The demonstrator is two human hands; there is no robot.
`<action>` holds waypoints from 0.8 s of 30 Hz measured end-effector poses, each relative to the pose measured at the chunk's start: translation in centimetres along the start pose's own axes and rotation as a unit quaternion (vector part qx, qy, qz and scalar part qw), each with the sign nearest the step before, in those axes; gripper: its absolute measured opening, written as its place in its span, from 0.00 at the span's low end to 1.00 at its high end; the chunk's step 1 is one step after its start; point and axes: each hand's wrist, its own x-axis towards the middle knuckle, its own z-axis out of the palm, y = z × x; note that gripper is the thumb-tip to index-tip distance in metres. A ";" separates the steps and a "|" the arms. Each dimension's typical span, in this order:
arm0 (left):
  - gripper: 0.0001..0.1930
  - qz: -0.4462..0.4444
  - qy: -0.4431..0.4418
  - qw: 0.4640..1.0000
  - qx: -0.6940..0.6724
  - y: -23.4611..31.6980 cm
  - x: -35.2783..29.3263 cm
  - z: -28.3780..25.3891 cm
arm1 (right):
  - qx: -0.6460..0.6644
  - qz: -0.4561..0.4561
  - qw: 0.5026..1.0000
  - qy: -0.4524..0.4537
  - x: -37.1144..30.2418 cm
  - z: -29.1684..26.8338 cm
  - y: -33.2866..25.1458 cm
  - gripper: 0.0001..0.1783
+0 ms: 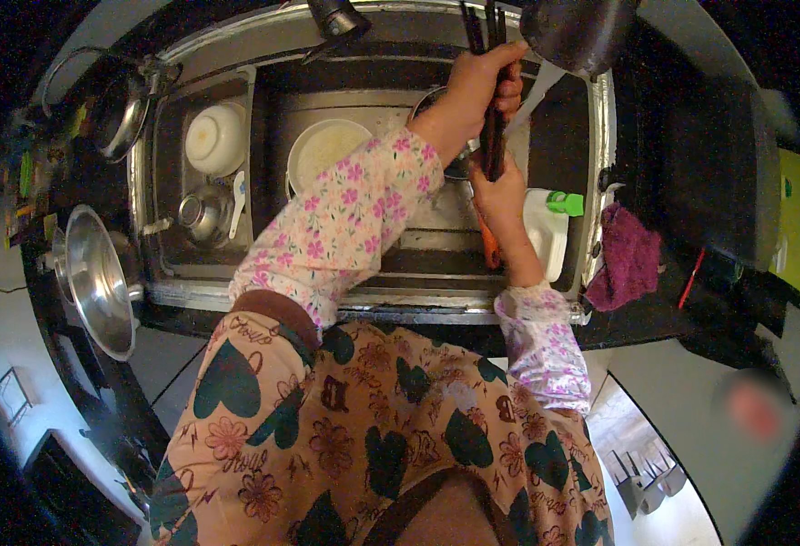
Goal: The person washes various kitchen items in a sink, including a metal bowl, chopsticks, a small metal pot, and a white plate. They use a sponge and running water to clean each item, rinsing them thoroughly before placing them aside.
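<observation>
Over the right part of the steel sink (345,98), my left hand (475,86) is closed around a bundle of dark chopsticks (496,141), whose upper ends stick out above the fist. Lower down, my right hand (506,200) closes on the bundle's other end. A stream of water (536,96) falls just right of the chopsticks. Under my forearms, a dark round vessel (457,166) is mostly hidden. To its left is a pale round bowl (327,150), partly behind my left sleeve. An orange handle (489,241) shows beside my right wrist.
In the left basin lie a white bowl (215,139), a metal bowl (204,215) and a white spoon (238,205). A white bottle (546,246) with a green cap lies at the right. A purple cloth (626,259) hangs by the rim; a steel basin (100,282) stands far left.
</observation>
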 end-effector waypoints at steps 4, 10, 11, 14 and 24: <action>0.16 0.137 0.164 0.976 -0.031 -3.2 4.5 -2.2 | -0.201 -0.076 0.973 0.088 1.5 0.2 2.0 0.19; 0.23 0.090 0.115 0.989 0.039 0.8 6.7 -0.8 | -0.171 -0.054 0.983 0.050 4.2 -0.8 2.5 0.20; 0.23 0.068 0.081 0.994 0.027 0.2 6.4 -0.6 | -0.127 -0.065 0.989 0.047 4.2 -0.7 1.9 0.21; 0.27 -0.005 0.036 0.999 0.039 -1.1 4.2 0.0 | 0.025 -0.078 0.994 0.074 5.0 -0.6 -2.0 0.22; 0.17 0.074 -0.127 0.951 0.270 -5.3 3.0 -2.0 | 0.066 -0.052 0.994 0.072 4.3 0.2 1.9 0.14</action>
